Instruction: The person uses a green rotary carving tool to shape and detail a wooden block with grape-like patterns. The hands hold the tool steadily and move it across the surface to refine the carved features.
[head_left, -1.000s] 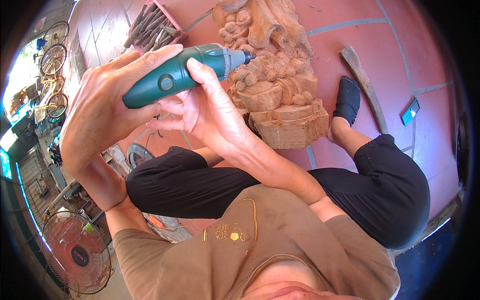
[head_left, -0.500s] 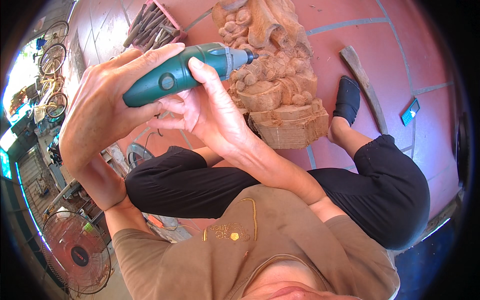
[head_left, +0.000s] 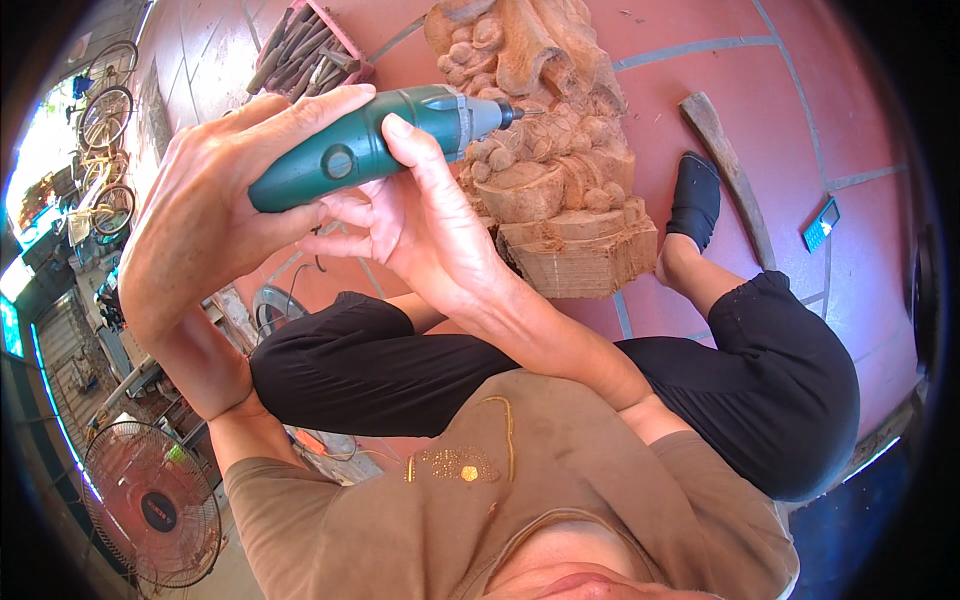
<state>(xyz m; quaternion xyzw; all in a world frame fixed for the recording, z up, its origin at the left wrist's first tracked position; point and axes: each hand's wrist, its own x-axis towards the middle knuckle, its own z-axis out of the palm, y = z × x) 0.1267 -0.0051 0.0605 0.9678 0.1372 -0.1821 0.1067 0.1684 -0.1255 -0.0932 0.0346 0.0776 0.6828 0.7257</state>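
Observation:
Both of my hands hold a green rotary tool [head_left: 400, 120] with a grey nose and a thin bit pointing right. Around its rear end wraps my left hand [head_left: 210, 190]. My right hand [head_left: 420, 200] supports it nearer the nose, with the thumb on its side and the fingers beneath, partly hidden by the body. Beyond and below the tool stands a brown wood carving [head_left: 560, 170] with rounded, ball-like shapes and a flat block base. In the picture the bit lies over the carved balls; whether it touches them I cannot tell.
A pink crate [head_left: 345, 50] of carving tools sits at the far left. On the red tiles [head_left: 700, 40] at right lie a long wooden stick [head_left: 730, 170] and a small blue device [head_left: 821, 223], beyond my black-socked foot [head_left: 695, 195]. A fan [head_left: 155, 505] and bicycles [head_left: 108, 120] are at left.
The rotary tool has shifted slightly to the right, its bit reaching a little further over the carving. Both hands keep their grip, and the carving has stayed in place.

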